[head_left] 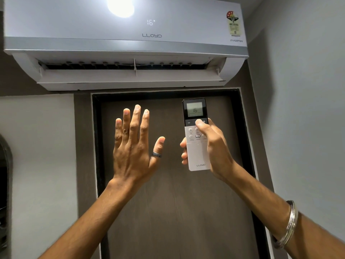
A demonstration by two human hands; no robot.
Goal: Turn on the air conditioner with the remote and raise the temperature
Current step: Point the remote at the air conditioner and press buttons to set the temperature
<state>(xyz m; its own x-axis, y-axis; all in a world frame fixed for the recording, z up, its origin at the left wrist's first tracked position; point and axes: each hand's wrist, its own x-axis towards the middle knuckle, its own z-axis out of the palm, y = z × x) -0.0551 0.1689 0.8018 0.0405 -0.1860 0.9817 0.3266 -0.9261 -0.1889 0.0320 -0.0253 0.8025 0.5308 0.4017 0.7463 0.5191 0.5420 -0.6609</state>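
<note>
1. Below the air conditioner point(125, 43), whose panel reads 16, the right hand point(211, 146) grips the remote point(196, 135) upright, thumb on its top buttons.
2. Beside the remote, the left hand point(134, 144) is spread wide, empty.

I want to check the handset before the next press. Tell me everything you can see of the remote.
The remote is a slim white plastic handset with a dark upper section, held upright in the right hand, facing the camera in front of the brown door. Its small screen reads 16. Below lies a dark strip with minus and plus marks, where the thumb rests near the plus. Further down are small round buttons, then a plain lower panel marked LLOYD. Fingers wrap its left edge.
</note>
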